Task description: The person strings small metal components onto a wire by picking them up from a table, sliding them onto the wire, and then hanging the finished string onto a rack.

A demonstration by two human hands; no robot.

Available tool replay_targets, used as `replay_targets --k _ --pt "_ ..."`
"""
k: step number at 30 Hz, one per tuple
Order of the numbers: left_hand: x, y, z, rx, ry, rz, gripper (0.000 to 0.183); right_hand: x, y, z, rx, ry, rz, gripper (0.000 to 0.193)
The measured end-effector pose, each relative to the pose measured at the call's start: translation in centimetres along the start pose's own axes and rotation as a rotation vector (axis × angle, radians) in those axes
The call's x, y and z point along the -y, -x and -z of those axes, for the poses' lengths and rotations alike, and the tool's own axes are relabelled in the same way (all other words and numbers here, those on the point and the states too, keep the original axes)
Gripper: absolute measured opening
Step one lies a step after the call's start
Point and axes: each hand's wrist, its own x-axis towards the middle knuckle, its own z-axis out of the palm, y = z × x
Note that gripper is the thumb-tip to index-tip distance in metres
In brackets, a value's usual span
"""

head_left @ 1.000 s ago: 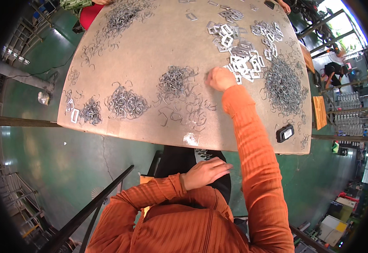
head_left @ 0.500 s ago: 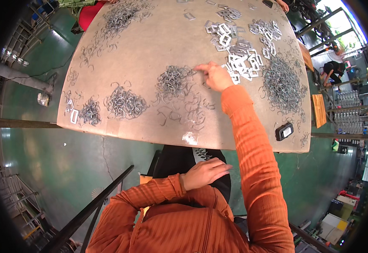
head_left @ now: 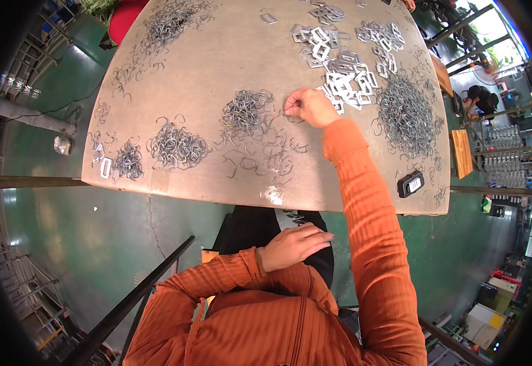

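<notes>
My right hand [head_left: 311, 107] is over the table at the right edge of a pile of bent grey wire hooks [head_left: 244, 114]. Its thumb and fingertips are pinched together, low over the tabletop. A loose hook lies just under them, and whatever the pinch holds is too small to tell. Loose wire hooks [head_left: 278, 161] are scattered between that pile and the near edge. Flat silver rectangular rings [head_left: 348, 88] lie heaped just beyond my right wrist. My left hand [head_left: 295, 246] rests in front of my body, below the table edge, fingers pressed together with a small dark-grey bit showing at their tips.
The brown-covered table [head_left: 217, 67] bears more hook piles: a middle-left one [head_left: 177, 146], a small left one [head_left: 128, 161] and a large right one [head_left: 407, 116]. A black box-like device [head_left: 410, 183] sits near the right corner. Another person [head_left: 482, 100] is at the far right.
My right hand has drawn slightly nearer, and its outstretched index finger has curled into a pinch with the thumb. My left hand has stayed nearly in place.
</notes>
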Motion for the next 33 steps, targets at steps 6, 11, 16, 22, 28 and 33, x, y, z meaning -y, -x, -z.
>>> replay_targets --k 6,11,16,22,28,33 --pt "-0.5 0.2 0.2 -0.018 0.002 -0.002 0.024 2.0 1.1 -1.7 -0.02 0.379 0.028 0.007" --pt "-0.9 0.6 0.3 0.006 0.01 -0.002 0.025 1.4 3.7 0.7 0.064 -0.437 -0.346 0.009" --pt "-1.2 0.7 0.4 0.038 0.137 0.044 0.025 0.7 9.7 1.7 -0.05 -0.963 -0.427 0.009" --pt "-2.7 0.2 1.0 0.034 0.129 0.048 0.029 4.7 19.8 3.0 -0.289 -1.129 -0.398 0.024" --pt "-2.8 0.3 0.3 0.015 0.123 0.156 0.036 9.3 30.3 -0.5 -0.51 -1.238 -0.403 0.021" --pt "-3.6 -0.1 0.4 0.031 0.175 0.217 0.044 10.3 32.5 -3.5 -0.666 -1.324 -0.474 0.016"
